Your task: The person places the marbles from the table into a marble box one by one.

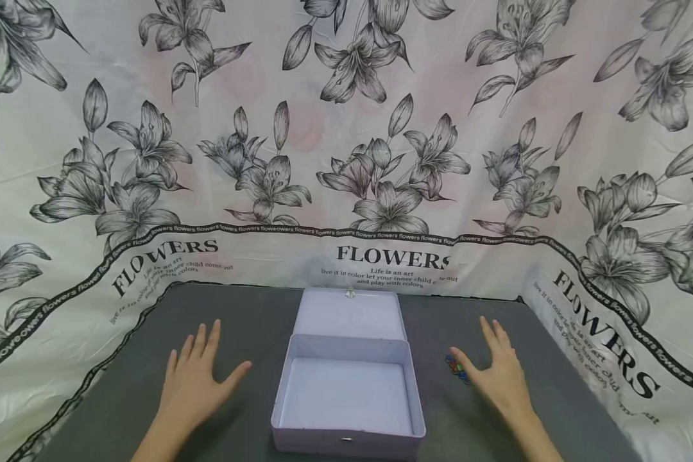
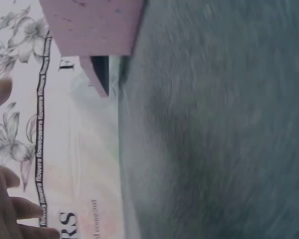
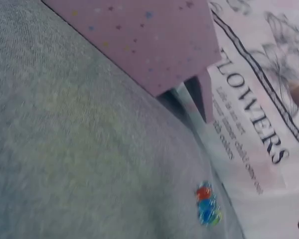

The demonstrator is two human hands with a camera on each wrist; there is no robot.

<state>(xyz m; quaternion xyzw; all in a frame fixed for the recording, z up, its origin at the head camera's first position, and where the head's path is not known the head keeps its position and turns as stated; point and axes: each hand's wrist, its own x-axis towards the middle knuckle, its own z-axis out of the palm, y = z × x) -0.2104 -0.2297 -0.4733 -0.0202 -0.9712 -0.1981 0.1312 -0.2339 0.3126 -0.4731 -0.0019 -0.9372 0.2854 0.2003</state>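
Note:
A pale lilac box stands in the middle of the dark table, its lid swung back toward the far side. Nothing lies on the box floor that I can see. My left hand hovers to the left of the box, fingers spread, holding nothing. On the other side my right hand is held out the same way, with thumb and fingers apart. Close to its thumb lies a small cluster of shiny coloured pieces, red, blue and green, resting on the table; their exact kind is too small to tell.
The dark grey table runs back to a white cloth printed with flowers and lettering, which rises behind and along both sides. In the right wrist view the box's pink outer wall shows small coloured stars.

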